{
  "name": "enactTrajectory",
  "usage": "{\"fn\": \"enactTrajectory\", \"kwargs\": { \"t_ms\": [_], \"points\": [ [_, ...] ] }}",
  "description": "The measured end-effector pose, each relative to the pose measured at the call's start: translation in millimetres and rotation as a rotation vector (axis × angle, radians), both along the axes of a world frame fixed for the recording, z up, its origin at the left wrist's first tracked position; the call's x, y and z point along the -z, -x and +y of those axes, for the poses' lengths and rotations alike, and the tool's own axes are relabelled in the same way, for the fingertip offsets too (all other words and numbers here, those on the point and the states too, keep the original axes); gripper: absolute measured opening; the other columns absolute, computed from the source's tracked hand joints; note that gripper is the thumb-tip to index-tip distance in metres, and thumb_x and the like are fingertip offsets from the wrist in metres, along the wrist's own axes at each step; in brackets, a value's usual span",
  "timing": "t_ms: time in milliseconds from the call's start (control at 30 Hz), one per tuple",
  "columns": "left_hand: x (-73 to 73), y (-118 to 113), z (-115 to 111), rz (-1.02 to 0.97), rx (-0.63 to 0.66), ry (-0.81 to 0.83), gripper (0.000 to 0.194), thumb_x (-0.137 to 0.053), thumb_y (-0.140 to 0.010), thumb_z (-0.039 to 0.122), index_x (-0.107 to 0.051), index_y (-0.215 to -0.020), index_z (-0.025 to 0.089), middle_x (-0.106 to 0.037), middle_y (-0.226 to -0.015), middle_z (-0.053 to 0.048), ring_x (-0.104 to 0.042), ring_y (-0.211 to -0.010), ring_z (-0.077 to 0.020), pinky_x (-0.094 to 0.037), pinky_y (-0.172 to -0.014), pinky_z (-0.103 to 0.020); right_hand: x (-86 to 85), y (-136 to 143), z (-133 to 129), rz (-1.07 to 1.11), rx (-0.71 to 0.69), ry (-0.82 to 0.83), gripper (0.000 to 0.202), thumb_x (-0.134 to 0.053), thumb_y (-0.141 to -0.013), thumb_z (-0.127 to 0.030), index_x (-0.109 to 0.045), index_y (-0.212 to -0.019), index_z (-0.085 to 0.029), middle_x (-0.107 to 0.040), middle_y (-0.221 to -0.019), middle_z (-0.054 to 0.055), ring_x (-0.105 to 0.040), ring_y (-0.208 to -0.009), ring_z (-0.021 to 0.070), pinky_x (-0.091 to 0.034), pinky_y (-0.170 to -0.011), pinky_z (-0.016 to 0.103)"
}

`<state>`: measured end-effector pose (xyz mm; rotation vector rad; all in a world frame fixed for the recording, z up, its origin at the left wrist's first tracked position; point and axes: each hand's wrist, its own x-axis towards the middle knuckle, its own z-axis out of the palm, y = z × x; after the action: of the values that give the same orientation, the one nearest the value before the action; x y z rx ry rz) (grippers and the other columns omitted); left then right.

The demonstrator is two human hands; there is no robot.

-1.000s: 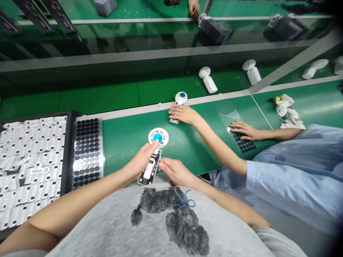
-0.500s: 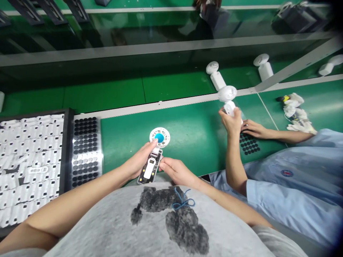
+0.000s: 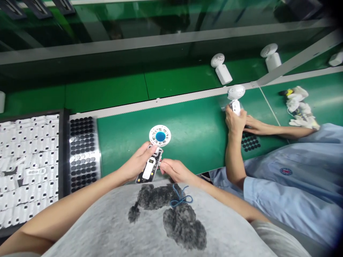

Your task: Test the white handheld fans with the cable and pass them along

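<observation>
My left hand [image 3: 139, 159] is closed around the upper handle of a small white handheld fan [image 3: 147, 169]. Its thumb presses on the neck just below the round head, which has a blue disc [image 3: 160, 136] at its centre. The handle's face is uncovered, showing a dark circuit board with a white oblong piece on it. At the handle's right edge, the fingertips of my right hand [image 3: 173, 169] are pinched together. Whatever lies between them is too small or hidden to make out.
On the left stand a black-rimmed tray [image 3: 64, 150] of white parts and a clear sheet of black discs [image 3: 83, 153]. To the right, a co-worker's hand [image 3: 235, 121] grips another white fan [image 3: 236, 93]. White fans [image 3: 224, 74] lie beyond the rail; gloves [image 3: 301, 110] lie far right.
My left thumb has slid off the blue disc, down to the fan's neck. My right hand keeps its pinch beside the handle. The view has shifted slightly.
</observation>
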<state>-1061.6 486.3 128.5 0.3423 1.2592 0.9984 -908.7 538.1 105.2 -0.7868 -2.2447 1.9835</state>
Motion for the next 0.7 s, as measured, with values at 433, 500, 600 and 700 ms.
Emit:
{"fn": "enactTrajectory", "kwargs": {
  "t_ms": [433,500,600,700],
  "points": [
    [2.2,-0.2,-1.3,0.215,0.107,-0.036,0.037,-0.059,-0.073,0.04,-0.047,-0.1,0.019,-0.054,-0.079,-0.002,-0.054,-0.072,-0.0155,-0.044,-0.065,-0.026,-2.0,11.7,-3.2,-0.04,0.121,0.017,0.025,-0.036,-0.081,-0.03,-0.05,-0.064,-0.018,-0.054,-0.064,0.0,-0.049,-0.061,0.013,-0.039,-0.056,0.025],
    [3.7,1.6,-2.6,0.276,0.109,-0.067,0.035,-0.059,-0.073,0.04,-0.048,-0.097,0.018,-0.055,-0.081,-0.002,-0.054,-0.076,-0.0155,-0.043,-0.069,-0.026,3.5,12.2,-6.5,-0.022,0.177,0.017,0.025,-0.037,-0.079,-0.033,-0.051,-0.061,-0.021,-0.051,-0.058,-0.001,-0.046,-0.054,0.0128,-0.036,-0.049,0.025],
    [7.5,13.3,-2.9,0.287,0.03,-0.007,0.04,-0.061,-0.07,0.044,-0.049,-0.098,0.018,-0.057,-0.08,-0.003,-0.055,-0.07,-0.0165,-0.044,-0.062,-0.026,10.1,0.1,-1.4,-0.054,0.277,0.016,0.024,-0.045,-0.075,-0.038,-0.054,-0.061,-0.022,-0.047,-0.053,-0.002,-0.041,-0.049,0.0123,-0.032,-0.045,0.025],
    [18.8,31.5,10.0,0.263,-0.176,0.112,0.048,-0.064,-0.065,0.047,-0.047,-0.1,0.02,-0.058,-0.075,-0.001,-0.056,-0.062,-0.0164,-0.045,-0.057,-0.027,12.9,-21.6,11.8,-0.12,0.451,0.029,0.029,-0.048,-0.075,-0.04,-0.056,-0.061,-0.016,-0.045,-0.054,-0.002,-0.039,-0.053,0.0109,-0.031,-0.049,0.023]
  ]
}}
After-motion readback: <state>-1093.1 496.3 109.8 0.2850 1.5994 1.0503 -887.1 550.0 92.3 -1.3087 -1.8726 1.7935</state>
